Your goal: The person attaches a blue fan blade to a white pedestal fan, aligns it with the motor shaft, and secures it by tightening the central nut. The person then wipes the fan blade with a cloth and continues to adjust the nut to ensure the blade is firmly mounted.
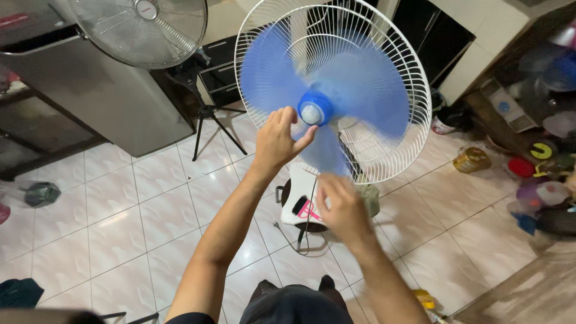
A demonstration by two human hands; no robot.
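A fan stands in front of me with a white wire rear guard (pixel 414 102) and translucent blue blades (pixel 267 72). No front guard covers the blades. At the blades' middle sits a blue hub cap (pixel 314 108). My left hand (pixel 278 139) is raised beside that hub, thumb and fingers next to the cap, gripping nothing that I can make out. My right hand (pixel 341 207) hovers lower, blurred, in front of the lowest blade and the fan's white base (pixel 294 207). It appears to hold nothing.
A second fan with a grey guard (pixel 144 30) stands on a black tripod at the back left, beside a grey cabinet (pixel 90 90). Clutter of containers and lids (pixel 540 174) fills the right side. A power cord (pixel 300 240) trails on the white tiled floor.
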